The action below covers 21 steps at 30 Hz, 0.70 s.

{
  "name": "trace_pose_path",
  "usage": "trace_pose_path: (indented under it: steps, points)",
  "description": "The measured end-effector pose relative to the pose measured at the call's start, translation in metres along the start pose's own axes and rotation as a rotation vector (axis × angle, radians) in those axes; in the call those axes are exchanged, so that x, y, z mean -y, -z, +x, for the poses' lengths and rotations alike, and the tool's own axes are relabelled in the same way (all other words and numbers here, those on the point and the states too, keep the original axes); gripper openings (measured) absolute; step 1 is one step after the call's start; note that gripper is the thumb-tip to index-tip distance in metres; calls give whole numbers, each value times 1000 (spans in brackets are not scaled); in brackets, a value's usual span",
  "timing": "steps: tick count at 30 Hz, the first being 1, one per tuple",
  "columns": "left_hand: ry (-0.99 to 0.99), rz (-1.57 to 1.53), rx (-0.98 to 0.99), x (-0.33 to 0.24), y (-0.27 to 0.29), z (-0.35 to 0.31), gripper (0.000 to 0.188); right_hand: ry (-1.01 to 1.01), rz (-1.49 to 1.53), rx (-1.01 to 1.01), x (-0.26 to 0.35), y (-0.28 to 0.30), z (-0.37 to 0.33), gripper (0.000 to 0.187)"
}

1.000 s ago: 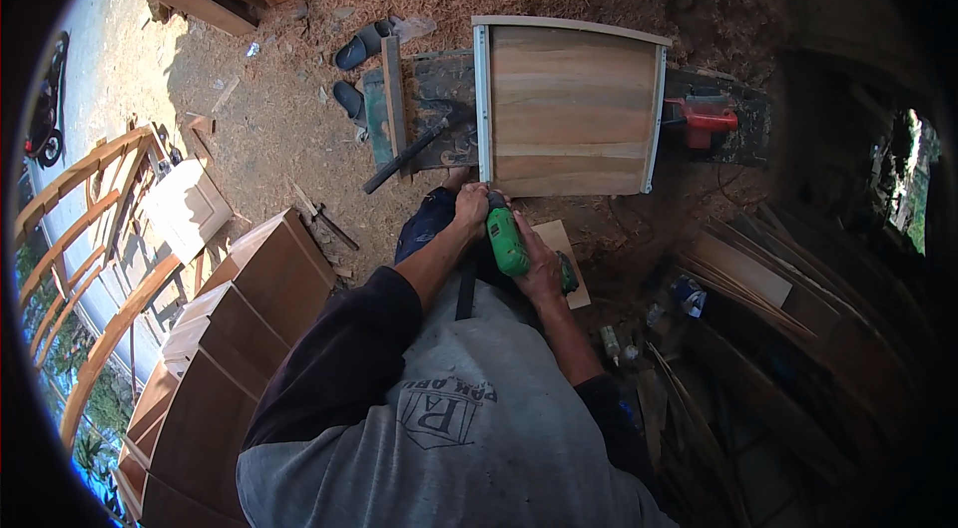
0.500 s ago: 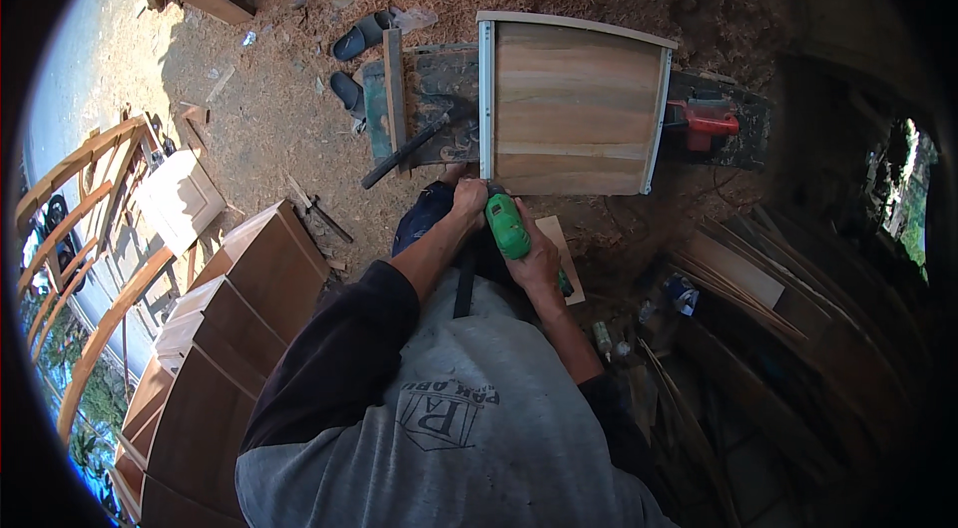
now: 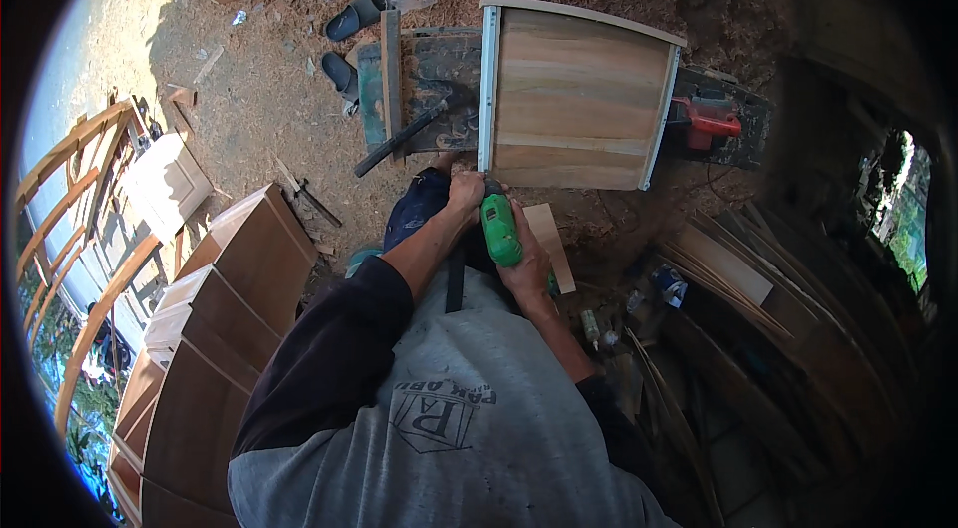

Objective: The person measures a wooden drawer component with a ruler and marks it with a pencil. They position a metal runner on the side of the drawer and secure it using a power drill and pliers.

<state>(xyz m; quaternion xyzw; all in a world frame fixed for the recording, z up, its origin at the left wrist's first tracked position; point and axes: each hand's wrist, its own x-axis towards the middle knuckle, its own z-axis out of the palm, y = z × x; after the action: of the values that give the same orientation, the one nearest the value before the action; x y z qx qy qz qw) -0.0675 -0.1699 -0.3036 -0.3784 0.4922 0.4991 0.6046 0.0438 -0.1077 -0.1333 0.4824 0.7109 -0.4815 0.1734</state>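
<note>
My right hand (image 3: 525, 264) is wrapped round a green cordless drill (image 3: 501, 234), whose front end points away from me. The drill's nose meets the near left corner of a wooden drawer (image 3: 584, 104). My left hand (image 3: 466, 191) is closed at that same corner, beside the drill's nose; whatever its fingers pinch is too small or hidden to make out. A pale metal drawer slide (image 3: 488, 79) runs along the drawer's left edge, and a second slide (image 3: 663, 119) lines the right edge.
The drawer rests on a worn bench (image 3: 439, 79). A dark bar (image 3: 404, 137) and a wooden strip (image 3: 391, 79) lie left of it, a red power tool (image 3: 712, 121) right. Wooden cabinets (image 3: 235, 288) stand at left; scrap boards (image 3: 733, 273) lie at right. Sandals (image 3: 357, 17) sit beyond.
The whole view has shifted slightly. Both hands and the drill stay at the drawer's near left corner, with their grip unchanged.
</note>
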Motion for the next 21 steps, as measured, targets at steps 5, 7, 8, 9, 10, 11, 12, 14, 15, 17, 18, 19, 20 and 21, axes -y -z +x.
trace_pose_path:
  steps: [5, 7, 8, 9, 10, 11, 12, 14, 15, 17, 18, 19, 20, 21]
  points:
    - [39, 9, -15, -10, -6, -7, 21, 109, -26, -128, -3, -11, 2, 84]
    - [63, -42, -31, -4, 2, 6, 26, 88, -24, -114, -1, -10, 4, 83]
    - [66, -39, -30, -6, -1, 4, 26, 62, -17, -101, -1, -11, 4, 82]
    - [64, -35, -42, -7, -4, 3, 26, 59, -16, -103, -1, -10, 6, 82]
    - [62, -31, -53, -9, -7, 1, 26, 6, -6, -94, -1, -10, 8, 81]
    - [64, -30, -53, -8, -6, 2, 26, -48, 3, -85, 0, -9, 8, 80]
    - [78, -40, -38, -9, -5, 3, 26, -50, 3, -86, -1, -10, 7, 80]
    - [89, -51, -24, -6, -4, 7, 26, -25, 60, -145, 0, -13, 8, 77]
    - [56, -36, -14, -3, -3, 8, 28, -22, 59, -144, 1, -12, 9, 77]
    - [28, -17, -7, -3, -3, 8, 29, -118, 1, -81, 1, -10, 6, 76]
    - [56, -41, -8, -7, -5, 6, 29, -124, 3, -81, 0, -13, 3, 76]
    - [85, -66, -9, -9, -6, 3, 30, -102, 45, -117, -1, -16, 1, 80]
    - [87, -65, -8, -11, -7, 1, 30, -75, 84, -153, 0, -17, 2, 84]
    - [118, -54, -24, -13, -8, 0, 31, -77, 84, -154, 0, -17, 4, 84]
